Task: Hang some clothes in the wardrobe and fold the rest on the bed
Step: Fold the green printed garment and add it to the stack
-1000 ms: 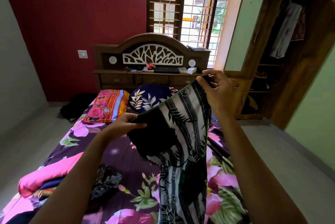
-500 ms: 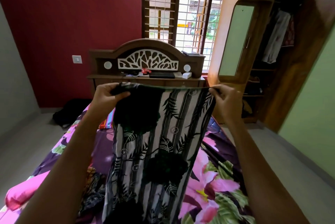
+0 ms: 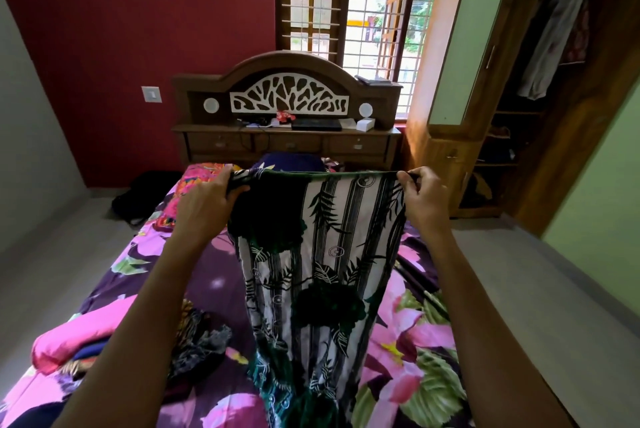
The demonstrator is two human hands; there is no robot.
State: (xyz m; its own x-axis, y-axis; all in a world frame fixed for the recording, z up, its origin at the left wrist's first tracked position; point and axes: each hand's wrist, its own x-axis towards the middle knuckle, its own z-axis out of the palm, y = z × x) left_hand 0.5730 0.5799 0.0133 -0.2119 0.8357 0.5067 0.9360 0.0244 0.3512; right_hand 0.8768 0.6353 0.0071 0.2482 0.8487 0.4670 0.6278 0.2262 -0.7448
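I see a bed point(image 3: 408, 334) under a purple sheet with big pink flowers, filling the lower half of the frame. At the upper right stands a wooden wardrobe point(image 3: 460, 137). Its door, which has a pale green panel, is swung open, and pale clothing point(image 3: 550, 43) hangs inside. A carved wooden headboard point(image 3: 287, 67) sits at centre, below a barred window point(image 3: 377, 2).

In the middle of the frame hangs a striped garment point(image 3: 322, 254), black and white with dark green leaves. Its top edge is stretched level between both hands above the bed, and its lower end trails to the bottom edge. At lower left a heap of clothes point(image 3: 197, 337) lies on the sheet.

The left hand point(image 3: 204, 206) grips the garment's top left corner, fingers curled round the fabric. The right hand point(image 3: 426, 199) pinches the top right corner between thumb and bent fingers.
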